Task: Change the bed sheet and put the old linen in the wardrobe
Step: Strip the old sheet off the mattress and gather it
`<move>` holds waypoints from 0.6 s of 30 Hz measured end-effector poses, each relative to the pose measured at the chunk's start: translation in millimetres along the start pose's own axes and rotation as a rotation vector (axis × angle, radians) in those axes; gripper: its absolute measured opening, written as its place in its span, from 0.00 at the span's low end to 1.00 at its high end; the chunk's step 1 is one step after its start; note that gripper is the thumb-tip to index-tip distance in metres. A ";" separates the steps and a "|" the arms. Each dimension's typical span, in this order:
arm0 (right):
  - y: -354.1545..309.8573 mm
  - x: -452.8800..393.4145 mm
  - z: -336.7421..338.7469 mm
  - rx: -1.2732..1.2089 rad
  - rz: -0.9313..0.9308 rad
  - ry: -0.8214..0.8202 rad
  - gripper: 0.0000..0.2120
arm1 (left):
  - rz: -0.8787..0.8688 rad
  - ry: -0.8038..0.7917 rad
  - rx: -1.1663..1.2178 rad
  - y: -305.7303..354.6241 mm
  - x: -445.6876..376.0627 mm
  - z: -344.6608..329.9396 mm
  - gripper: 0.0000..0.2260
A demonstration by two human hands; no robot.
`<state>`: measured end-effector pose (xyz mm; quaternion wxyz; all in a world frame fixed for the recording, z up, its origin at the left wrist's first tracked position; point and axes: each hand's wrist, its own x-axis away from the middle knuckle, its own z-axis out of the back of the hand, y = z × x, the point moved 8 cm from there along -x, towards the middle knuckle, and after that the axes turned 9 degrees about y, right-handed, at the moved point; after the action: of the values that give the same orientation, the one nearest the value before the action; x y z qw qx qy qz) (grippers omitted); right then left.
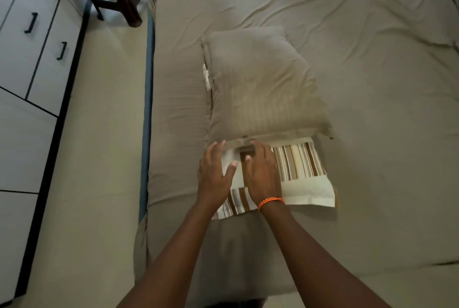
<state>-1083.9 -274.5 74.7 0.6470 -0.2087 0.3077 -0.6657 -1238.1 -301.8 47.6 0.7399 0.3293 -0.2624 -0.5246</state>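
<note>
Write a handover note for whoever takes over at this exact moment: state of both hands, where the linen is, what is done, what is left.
Left hand: open, fingers spread flat on the striped cream-and-brown pillow end.
Right hand: open, resting on the same end beside the taupe pillowcase opening.
Taupe fitted bed sheet covers the mattress, wrinkled.
Done: sheet on; pillowcase mostly on.
Left: cover the exposed striped end, smooth the sheet. Old linen not in view; white wardrobe stands left, doors shut.

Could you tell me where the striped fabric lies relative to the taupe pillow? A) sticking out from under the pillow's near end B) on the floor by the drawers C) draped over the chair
A: the striped fabric emerges beneath the taupe pillow, on the bed.
</note>
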 end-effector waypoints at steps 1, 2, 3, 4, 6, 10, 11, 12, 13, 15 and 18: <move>-1.2 14.2 -3.5 -0.018 0.005 -0.017 0.17 | -0.040 -0.002 -0.045 -4.7 12.0 5.9 0.29; -2.6 30.0 -8.6 -0.018 0.011 -0.036 0.16 | -0.074 -0.002 -0.084 -10.8 25.3 11.9 0.29; -3.5 46.7 -14.4 -0.010 0.017 -0.050 0.16 | -0.103 -0.003 -0.112 -17.9 39.8 17.8 0.29; -2.1 61.1 -21.2 -0.002 0.019 -0.061 0.16 | -0.122 -0.005 -0.134 -24.7 52.1 20.7 0.29; -4.4 99.1 -37.3 0.012 0.053 -0.085 0.17 | -0.141 -0.015 -0.176 -48.9 85.9 26.7 0.28; 2.4 171.0 -76.0 0.010 0.071 -0.131 0.18 | -0.079 -0.069 -0.221 -115.7 151.1 27.9 0.29; 5.9 191.7 -87.1 0.014 0.055 -0.140 0.20 | -0.066 -0.081 -0.231 -133.3 165.8 29.0 0.29; 9.7 210.0 -98.7 0.029 0.040 -0.155 0.22 | -0.053 -0.085 -0.236 -148.1 176.7 30.6 0.29; 14.3 231.0 -113.7 0.052 0.027 -0.182 0.23 | -0.038 -0.088 -0.239 -166.3 187.9 32.1 0.29; 20.0 274.2 -147.3 0.084 0.007 -0.260 0.21 | 0.001 -0.095 -0.230 -204.0 206.5 34.1 0.28; 14.5 330.4 -188.6 0.131 0.091 -0.310 0.21 | 0.056 -0.095 -0.174 -254.1 225.3 36.5 0.29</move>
<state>-1225.8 -574.8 -111.4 0.7284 -0.2522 0.1695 -0.6141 -1347.9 -582.5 -113.0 0.7669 0.2312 -0.2596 -0.5395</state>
